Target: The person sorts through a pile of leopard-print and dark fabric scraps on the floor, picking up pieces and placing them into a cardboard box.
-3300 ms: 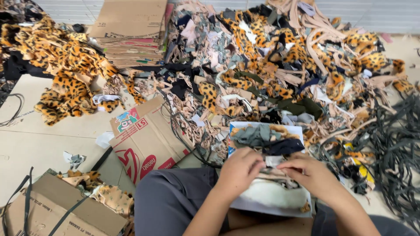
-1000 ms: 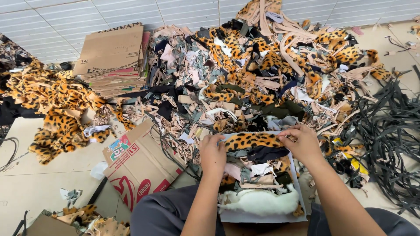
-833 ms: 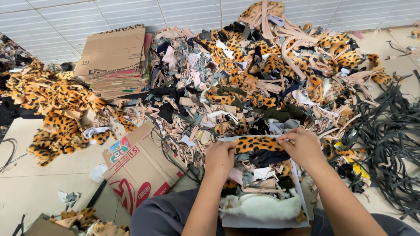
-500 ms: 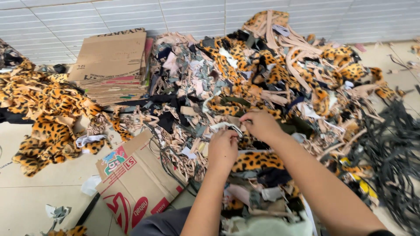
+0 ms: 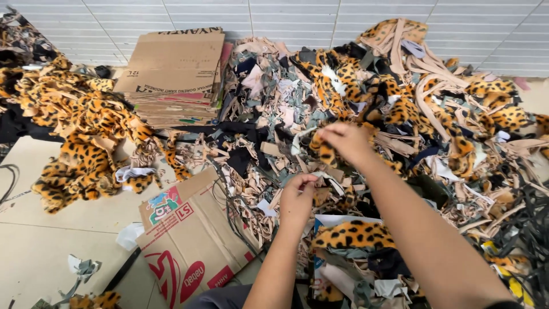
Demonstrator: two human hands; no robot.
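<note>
My right hand [image 5: 346, 142] is stretched forward into a big heap of fabric scraps [image 5: 366, 109] and pinches a leopard-print strip [image 5: 323, 150] that hangs from its fingers. My left hand [image 5: 297, 200] is lower and nearer, fingers curled among beige and leopard scraps at the heap's near edge; what it grips is hard to tell. Just below my hands lies a flat board [image 5: 343, 220] on my lap, loaded with a leopard-print piece [image 5: 353, 234] and other scraps.
A stack of flattened cardboard boxes [image 5: 171, 74] stands at the back left. A printed cardboard sheet [image 5: 189, 246] lies on the tiled floor at the left front. A separate pile of leopard fabric [image 5: 80, 137] sits far left. Black straps [image 5: 526, 229] trail at the right.
Both hands left the board on my lap and reached forward into the heap. My right hand has gone farther and lifted a leopard strip; the view tilted up and closer.
</note>
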